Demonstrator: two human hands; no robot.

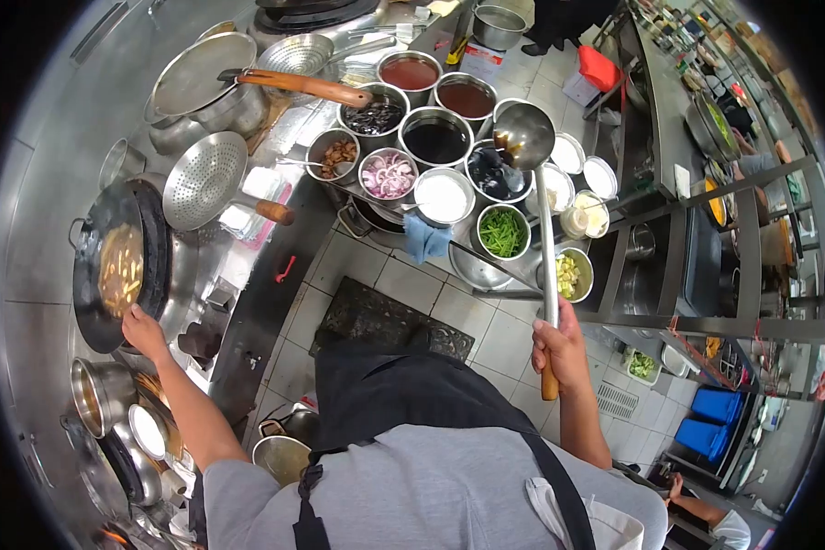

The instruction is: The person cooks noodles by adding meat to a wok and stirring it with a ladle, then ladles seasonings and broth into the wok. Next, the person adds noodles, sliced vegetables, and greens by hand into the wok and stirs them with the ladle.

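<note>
My left hand is closed at the near rim of a black wok, which holds brown liquid with pale pieces. In my right hand is the wooden-ended handle of a long steel ladle. The ladle's bowl, with a little dark liquid in it, hangs over the bowls at the right of the cluster. Beneath it is a bowl of black pieces. Close by are a bowl of white powder, chopped greens and sliced red onion.
A perforated skimmer and a large strainer lie right of and beyond the wok. Pots stand near my left side. Metal shelving runs along the right. Another person's arm shows at the lower right.
</note>
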